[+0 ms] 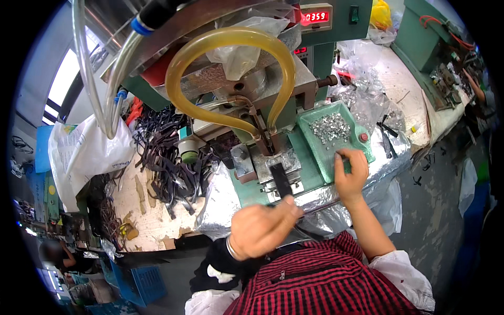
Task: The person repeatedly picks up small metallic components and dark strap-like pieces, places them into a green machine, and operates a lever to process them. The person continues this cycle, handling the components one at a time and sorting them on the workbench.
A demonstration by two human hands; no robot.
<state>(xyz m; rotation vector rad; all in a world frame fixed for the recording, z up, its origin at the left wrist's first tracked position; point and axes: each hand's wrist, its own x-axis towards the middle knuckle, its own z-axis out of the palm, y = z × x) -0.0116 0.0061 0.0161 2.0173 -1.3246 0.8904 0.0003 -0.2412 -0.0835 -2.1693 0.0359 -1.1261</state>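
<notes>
A: At the bench front, what is held by the left hand [261, 227]?

B: A black strap [282, 181] is pinched at its near end, thumb and fingers pressed together on it. The strap is laid lengthwise on the metal work plate [268, 167] of the green press machine [294, 113], far end toward the tool head.

A: Right hand [350, 169]?

B: It is placed at the near edge of the green tray [322, 151], fingers curled down onto the tray floor. Whether a piece is pinched cannot be told; the fingertips are hidden by the hand itself.

A: Tray contents?

B: A heap of small silver metal pieces [329, 127] is seen in the far half, a few strays nearer the hand. A red knob [363, 137] is seen just beside the tray's right rim.

A: Surroundings?

B: A yellowish hose [229, 37] is looped above the tool head. Silver foil sheeting [220, 202] is draped over the bench front under the machine. A pile of black straps [168, 157] is spread on the worn tabletop left of the machine, with a white plastic bag [86, 152] further left. A red digital counter [314, 17] is mounted at the top. A red and black checked shirt [325, 278] is worn by the person.
</notes>
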